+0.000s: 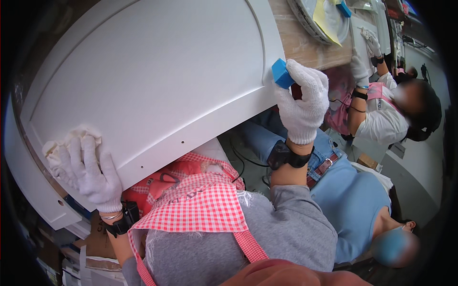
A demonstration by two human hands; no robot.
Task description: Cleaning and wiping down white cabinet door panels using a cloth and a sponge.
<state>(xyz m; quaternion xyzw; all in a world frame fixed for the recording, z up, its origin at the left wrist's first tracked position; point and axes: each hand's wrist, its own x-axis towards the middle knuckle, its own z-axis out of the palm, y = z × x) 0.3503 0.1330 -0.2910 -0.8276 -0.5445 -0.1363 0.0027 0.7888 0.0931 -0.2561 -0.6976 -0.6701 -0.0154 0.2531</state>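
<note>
A large white cabinet door [162, 71], with a recessed middle and small holes along its near edge, lies in front of me. My left hand [90, 178], in a white knit glove, presses a crumpled off-white cloth [78, 136] onto the door's left end, fingers bent over it. At the door's right edge, my right hand [303, 97], gloved too, pinches a blue block [282, 73] between thumb and fingers. The block looks like a sanding sponge. It is at the door's rim; whether it touches cannot be told.
Past the right edge stands a film-wrapped wooden surface [305, 45] with a round tub [312, 21], yellow sheet [327, 24] and another blue block [343, 8]. A co-worker [381, 109] works at right; a person in blue [353, 205] is close beside me. Another white panel [36, 176] stands left.
</note>
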